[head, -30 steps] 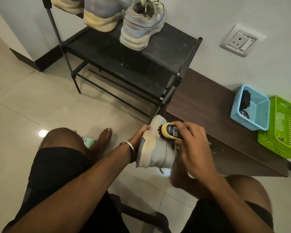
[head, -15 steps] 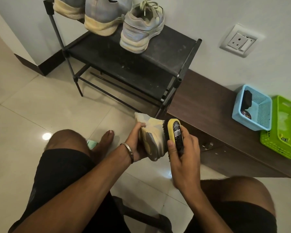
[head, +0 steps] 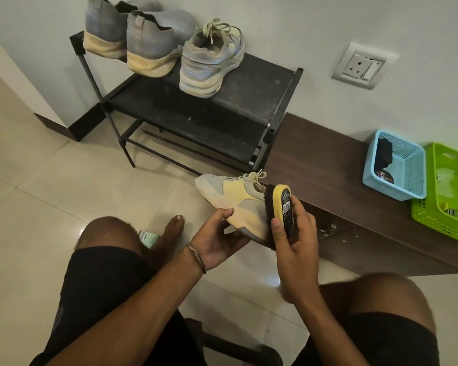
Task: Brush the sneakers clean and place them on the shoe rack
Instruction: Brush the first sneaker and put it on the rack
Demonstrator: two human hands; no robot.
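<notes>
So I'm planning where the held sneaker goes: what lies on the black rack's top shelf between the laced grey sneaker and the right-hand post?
Nothing: the head view shows bare dusty black shelf between the laced grey sneaker and the right-hand post.

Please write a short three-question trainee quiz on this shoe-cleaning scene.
1. True or false: the right hand holds the brush against the sneaker.
2. How many shoes stand on the shoe rack's top shelf? A) one B) three C) five
3. Which basket holds a dark item: the blue basket or the green basket?

Key: 1 true; 2 B; 3 blue basket.
</notes>
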